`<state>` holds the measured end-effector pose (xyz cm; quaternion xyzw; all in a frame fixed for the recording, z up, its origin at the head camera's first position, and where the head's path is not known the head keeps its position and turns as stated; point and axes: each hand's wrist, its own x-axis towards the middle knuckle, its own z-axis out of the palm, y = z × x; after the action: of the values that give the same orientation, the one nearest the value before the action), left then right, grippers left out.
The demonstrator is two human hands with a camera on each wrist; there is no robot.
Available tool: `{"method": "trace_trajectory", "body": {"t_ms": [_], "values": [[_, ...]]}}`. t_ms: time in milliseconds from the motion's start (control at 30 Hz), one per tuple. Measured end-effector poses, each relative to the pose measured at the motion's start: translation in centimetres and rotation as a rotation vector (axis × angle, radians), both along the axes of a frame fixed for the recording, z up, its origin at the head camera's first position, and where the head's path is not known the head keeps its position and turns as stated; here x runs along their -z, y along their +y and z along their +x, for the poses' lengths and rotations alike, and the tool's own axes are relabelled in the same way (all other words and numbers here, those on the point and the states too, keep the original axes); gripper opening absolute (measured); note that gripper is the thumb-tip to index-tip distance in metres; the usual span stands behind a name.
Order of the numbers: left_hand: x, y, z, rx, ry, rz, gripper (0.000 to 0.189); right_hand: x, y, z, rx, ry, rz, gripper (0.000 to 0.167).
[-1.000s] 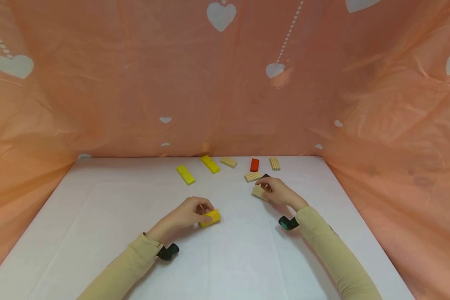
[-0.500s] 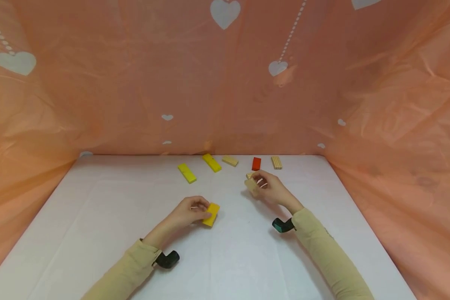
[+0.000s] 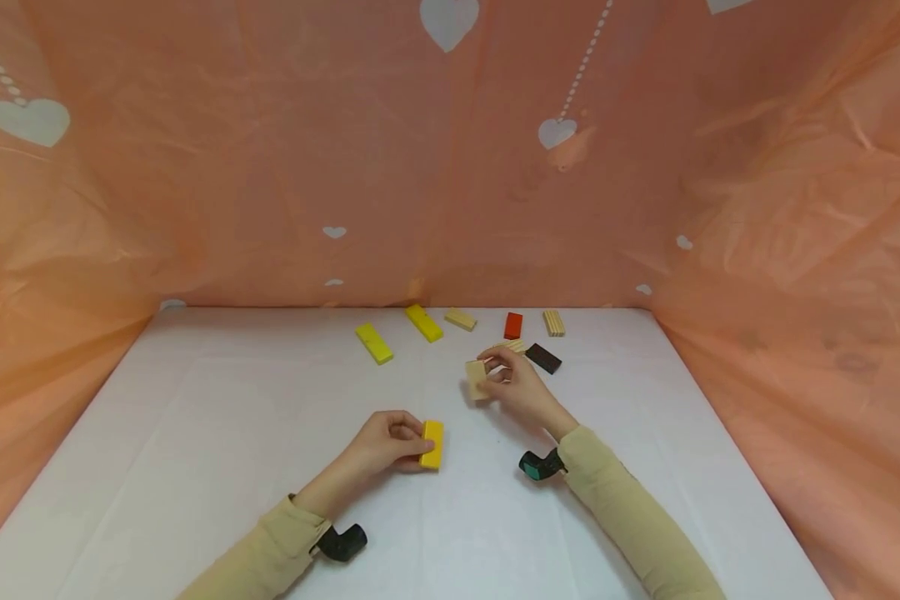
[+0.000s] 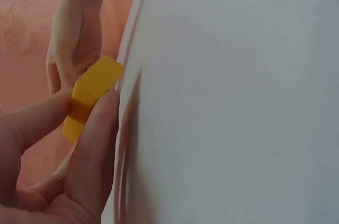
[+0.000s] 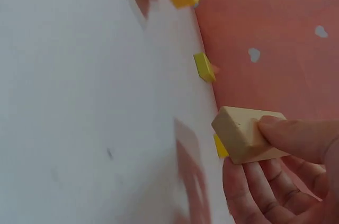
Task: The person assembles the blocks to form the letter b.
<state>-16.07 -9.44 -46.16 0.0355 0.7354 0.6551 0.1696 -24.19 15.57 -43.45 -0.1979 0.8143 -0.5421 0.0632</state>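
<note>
- From where I stand, counting twelve o'clock as straight ahead of the person, the left hand (image 3: 390, 442) pinches a yellow block (image 3: 432, 445) between thumb and fingers, the block pointing out at the hand's three o'clock.
- The right hand (image 3: 521, 387), at about two o'clock from the left, pinches a pale wooden block (image 3: 476, 381): thumb on one face, fingertips on the opposite side.
- That pale piece is lifted off the white cloth (image 3: 450, 542), its shadow falling apart from it; it sits near the yellow one, at its one o'clock, the two not touching.
- At eleven o'clock from the held yellow piece lies a lime-yellow block (image 3: 375, 343), and at twelve a second lime-yellow block (image 3: 424, 323).
- Straight beyond the right hand, at twelve, I see a red block (image 3: 513, 326); at one, farther out, a striped block (image 3: 553, 323).
- A dark brown block (image 3: 544, 358) lies nearer, also around one o'clock from that hand. Just beside it is a striped piece (image 3: 515, 344), partly hidden behind the fingers; I cannot tell whether these two touch.
</note>
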Motion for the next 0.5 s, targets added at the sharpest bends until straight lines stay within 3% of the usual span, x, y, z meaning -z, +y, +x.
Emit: {"method": "trace_trajectory", "body": {"t_ms": [67, 500], "values": [[0.1, 0.2, 0.2, -0.003, -0.014, 0.010, 0.025, 1.4, -0.2, -0.5, -0.001, -0.025, -0.012, 0.042], [-0.3, 0.7, 0.6, -0.062, -0.021, -0.063, 0.023, 2.5, -2.8, 0.1, -0.057, -0.102, -0.049, 0.041]]}}
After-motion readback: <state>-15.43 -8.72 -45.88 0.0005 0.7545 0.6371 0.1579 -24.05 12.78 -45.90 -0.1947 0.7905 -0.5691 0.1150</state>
